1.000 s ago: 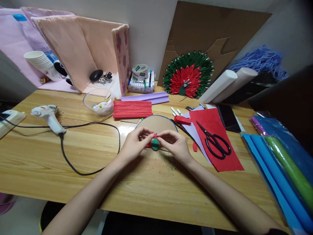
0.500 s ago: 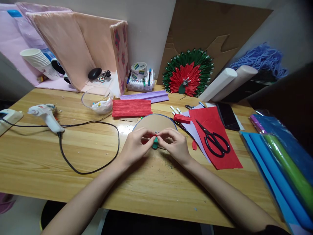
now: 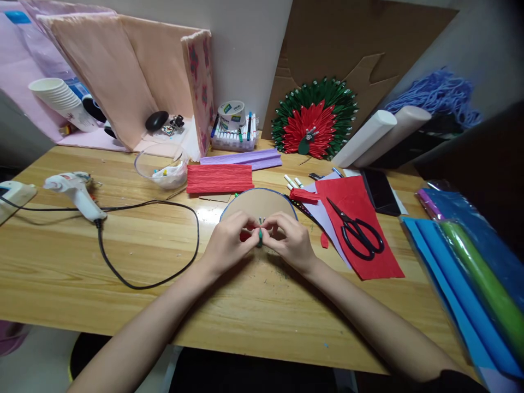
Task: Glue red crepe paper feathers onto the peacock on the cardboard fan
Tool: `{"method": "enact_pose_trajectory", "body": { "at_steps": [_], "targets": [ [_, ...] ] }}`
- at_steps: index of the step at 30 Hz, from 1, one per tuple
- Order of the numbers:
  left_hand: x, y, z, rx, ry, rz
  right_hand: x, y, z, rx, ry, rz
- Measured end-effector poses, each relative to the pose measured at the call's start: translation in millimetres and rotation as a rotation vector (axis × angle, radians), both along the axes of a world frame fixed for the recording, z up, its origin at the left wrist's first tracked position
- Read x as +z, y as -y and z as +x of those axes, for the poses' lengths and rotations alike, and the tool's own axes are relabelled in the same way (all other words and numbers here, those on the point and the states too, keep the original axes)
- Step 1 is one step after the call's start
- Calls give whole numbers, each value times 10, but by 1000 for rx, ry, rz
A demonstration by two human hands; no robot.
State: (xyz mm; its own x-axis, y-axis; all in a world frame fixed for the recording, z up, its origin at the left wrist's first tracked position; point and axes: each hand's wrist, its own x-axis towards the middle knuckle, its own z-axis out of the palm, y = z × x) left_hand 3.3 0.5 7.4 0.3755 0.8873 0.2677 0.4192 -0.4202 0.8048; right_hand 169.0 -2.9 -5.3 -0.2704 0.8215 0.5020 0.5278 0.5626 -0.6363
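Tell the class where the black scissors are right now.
In the head view, the black scissors lie on the red sheet, right of the right hand, nearer the person than the dark phone.

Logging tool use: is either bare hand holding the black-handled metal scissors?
No: the scissors lie on the flat red sheet, while the left hand and right hand pinch a small green piece.
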Motion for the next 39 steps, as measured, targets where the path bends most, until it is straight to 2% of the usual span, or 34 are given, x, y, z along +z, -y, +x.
{"method": "enact_pose_trajectory", "body": {
  "at_steps": [13, 24, 30, 39],
  "targets": [
    [-13, -18, -31, -2, -15, -6, -46, -34, 57, 1, 83, 47],
    [-7, -26, -45, 38, -1, -2, -8, -54, 85, -43, 17, 27],
    [-3, -22, -35, 2, 9, -5, -33, -46, 72, 39, 50, 17],
    [20, -26, -40, -2, -5, 8, -26, -34, 60, 47, 69, 27]
  ]
}}
